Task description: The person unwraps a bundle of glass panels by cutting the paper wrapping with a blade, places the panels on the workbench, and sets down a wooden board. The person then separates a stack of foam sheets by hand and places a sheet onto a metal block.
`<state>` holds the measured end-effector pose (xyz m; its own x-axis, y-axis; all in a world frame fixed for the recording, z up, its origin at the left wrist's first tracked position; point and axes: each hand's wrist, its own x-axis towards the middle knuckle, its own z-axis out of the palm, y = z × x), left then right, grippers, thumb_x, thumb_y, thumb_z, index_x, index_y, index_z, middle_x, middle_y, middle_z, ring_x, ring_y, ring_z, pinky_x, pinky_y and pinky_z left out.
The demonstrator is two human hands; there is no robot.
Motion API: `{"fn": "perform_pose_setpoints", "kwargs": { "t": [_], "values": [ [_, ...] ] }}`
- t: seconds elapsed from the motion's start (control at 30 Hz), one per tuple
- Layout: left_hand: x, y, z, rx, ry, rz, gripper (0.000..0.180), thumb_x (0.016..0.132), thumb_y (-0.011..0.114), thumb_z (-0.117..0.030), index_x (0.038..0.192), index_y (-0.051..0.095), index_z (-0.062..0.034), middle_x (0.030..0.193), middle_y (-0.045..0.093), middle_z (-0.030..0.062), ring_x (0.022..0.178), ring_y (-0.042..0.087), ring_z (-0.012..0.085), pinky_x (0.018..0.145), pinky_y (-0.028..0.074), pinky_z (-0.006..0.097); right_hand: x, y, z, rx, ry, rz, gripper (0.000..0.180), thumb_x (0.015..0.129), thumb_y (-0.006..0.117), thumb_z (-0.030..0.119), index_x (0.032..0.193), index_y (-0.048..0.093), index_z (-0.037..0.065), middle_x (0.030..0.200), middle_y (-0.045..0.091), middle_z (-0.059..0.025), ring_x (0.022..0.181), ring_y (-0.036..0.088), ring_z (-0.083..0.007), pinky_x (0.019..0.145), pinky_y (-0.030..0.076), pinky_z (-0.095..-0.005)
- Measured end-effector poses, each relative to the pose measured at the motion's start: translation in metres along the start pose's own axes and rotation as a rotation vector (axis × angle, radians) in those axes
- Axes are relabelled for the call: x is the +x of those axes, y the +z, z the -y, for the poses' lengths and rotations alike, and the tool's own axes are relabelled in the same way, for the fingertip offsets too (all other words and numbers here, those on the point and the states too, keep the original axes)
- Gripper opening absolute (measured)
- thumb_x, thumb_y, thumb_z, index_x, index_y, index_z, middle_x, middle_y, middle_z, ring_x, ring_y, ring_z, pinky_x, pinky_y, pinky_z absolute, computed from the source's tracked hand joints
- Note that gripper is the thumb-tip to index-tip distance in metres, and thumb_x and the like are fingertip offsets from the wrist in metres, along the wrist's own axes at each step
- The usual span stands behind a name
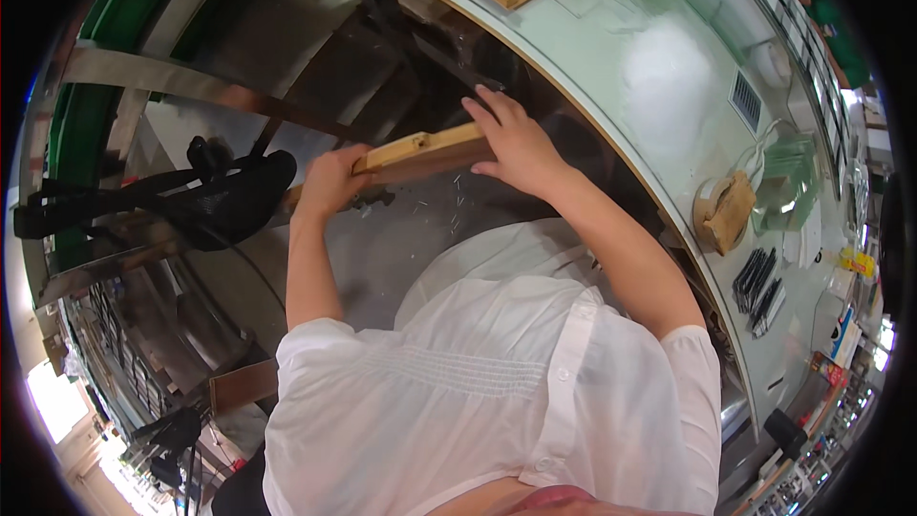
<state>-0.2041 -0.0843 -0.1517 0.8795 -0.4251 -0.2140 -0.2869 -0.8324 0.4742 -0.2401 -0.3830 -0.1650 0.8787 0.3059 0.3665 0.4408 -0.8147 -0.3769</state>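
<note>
A flat wooden board (430,155) with a pale front edge and a small notch or knot near its middle is held level over the floor in front of me. My left hand (332,182) is closed round its left end, the fingers partly hidden behind it. At the right end, my right hand (521,145) has the board between its fingers and thumb, with the fingers reaching past the upper side. What lies on the board's far side cannot be made out.
A pale glass-topped table (583,48) curves along the right, bearing a tape roll (712,210), black strips (757,277) and stacked glass pieces (789,177). A black bag (239,201) hangs on the metal frame at left. Small white scraps lie on the grey floor (411,239).
</note>
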Motion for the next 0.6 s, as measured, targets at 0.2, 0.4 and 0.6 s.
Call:
{"fn": "perform_pose_setpoints", "kwargs": {
  "t": [0.2, 0.4, 0.6],
  "values": [
    [-0.026, 0.004, 0.003, -0.223, -0.014, -0.088, 0.034, 0.069, 0.077, -0.03, 0.091, 0.066, -0.0069, 0.078, 0.064, 0.0146, 0.075, 0.061, 0.0326, 0.067, 0.047, 0.038, 0.006, -0.01, -0.021, 0.225, 0.108, 0.307, 0.024, 0.079, 0.067, 0.019, 0.096, 0.053, 0.008, 0.091, 0.058, -0.0095, 0.084, 0.059, -0.0342, 0.067, 0.047, -0.0425],
    [0.007, 0.042, 0.088, -0.163, -0.22, -0.129, 0.04, 0.078, 0.071, -0.038, 0.096, 0.06, -0.0039, 0.08, 0.063, 0.0192, 0.078, 0.059, 0.0379, 0.067, 0.046, 0.041, -0.027, -0.037, -0.016, 0.342, 0.054, 0.376, 0.026, 0.072, 0.069, 0.005, 0.094, 0.055, 0.006, 0.092, 0.059, -0.01, 0.085, 0.06, -0.0333, 0.068, 0.048, -0.0384],
    [0.051, 0.107, 0.128, -0.065, -0.171, -0.073, 0.042, 0.079, 0.068, -0.039, 0.099, 0.06, -0.0038, 0.088, 0.063, 0.021, 0.086, 0.059, 0.0406, 0.072, 0.046, 0.044, -0.036, -0.102, -0.005, 0.295, 0.214, 0.243, 0.026, 0.072, 0.07, 0.005, 0.095, 0.058, 0.004, 0.093, 0.061, -0.0088, 0.083, 0.062, -0.0274, 0.071, 0.049, -0.0336]
  ]
}}
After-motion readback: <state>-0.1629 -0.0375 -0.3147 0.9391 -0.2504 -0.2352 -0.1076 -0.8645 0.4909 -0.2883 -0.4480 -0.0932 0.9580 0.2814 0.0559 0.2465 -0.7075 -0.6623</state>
